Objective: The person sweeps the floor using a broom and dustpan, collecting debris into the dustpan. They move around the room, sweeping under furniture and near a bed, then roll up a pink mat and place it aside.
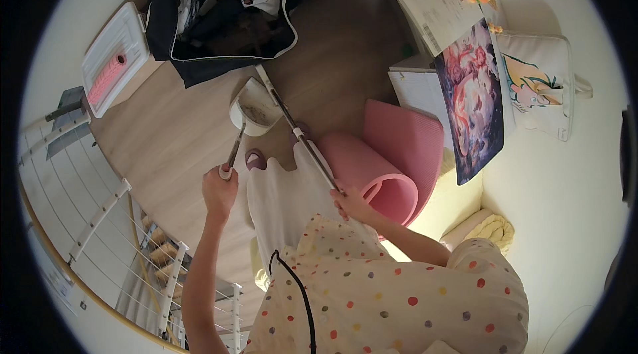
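My left hand is closed around the handle of a white long-handled dustpan. Dark debris lies in the pan, which stands on the wood-look floor in front of my feet. In my right hand is the metal pole of a broom, slanting away from me. Its white far end lies just beyond the dustpan, close to the black bag. The bristles cannot be made out.
An unzipped black fabric bag holds clothes. Left of it lies a plastic lid with a pink roll. A rolled pink foam mat is at my right, near a desk with a picture mat. A cable railing borders a staircase at the left.
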{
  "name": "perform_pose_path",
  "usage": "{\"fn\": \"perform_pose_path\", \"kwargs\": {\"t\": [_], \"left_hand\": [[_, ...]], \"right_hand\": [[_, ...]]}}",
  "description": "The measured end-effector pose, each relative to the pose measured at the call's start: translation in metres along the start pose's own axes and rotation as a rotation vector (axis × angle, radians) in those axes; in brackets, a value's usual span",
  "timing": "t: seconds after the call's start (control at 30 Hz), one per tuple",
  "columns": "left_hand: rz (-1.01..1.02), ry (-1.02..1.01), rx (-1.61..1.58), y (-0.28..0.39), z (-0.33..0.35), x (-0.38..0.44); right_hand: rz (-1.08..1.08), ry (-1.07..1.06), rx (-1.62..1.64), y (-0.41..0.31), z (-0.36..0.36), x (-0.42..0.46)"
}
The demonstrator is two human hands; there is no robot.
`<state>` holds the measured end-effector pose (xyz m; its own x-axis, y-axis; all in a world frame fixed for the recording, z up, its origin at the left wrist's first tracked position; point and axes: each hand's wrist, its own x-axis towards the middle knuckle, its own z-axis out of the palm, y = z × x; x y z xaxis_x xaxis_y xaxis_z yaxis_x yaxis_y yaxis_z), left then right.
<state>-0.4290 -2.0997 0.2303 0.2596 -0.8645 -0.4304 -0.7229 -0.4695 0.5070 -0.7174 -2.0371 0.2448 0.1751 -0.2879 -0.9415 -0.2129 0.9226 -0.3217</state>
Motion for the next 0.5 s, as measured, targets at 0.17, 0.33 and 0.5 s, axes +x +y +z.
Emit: {"fn": "perform_pose_path", "kwargs": {"t": [0.17, 0.33, 0.5], "left_hand": [[0.003, -0.004, 0.027, -0.017, 0.004, 0.000], [-0.043, -0.005, -0.008, -0.005, 0.000, -0.001], [0.014, 0.029, 0.029, -0.007, 0.005, -0.001]], "right_hand": [[0.023, 0.042, -0.092, -0.024, -0.040, -0.038], [-0.115, 0.145, -0.229, -0.027, -0.056, -0.050], [-0.128, 0.253, -0.586, 0.002, -0.038, 0.015]]}}
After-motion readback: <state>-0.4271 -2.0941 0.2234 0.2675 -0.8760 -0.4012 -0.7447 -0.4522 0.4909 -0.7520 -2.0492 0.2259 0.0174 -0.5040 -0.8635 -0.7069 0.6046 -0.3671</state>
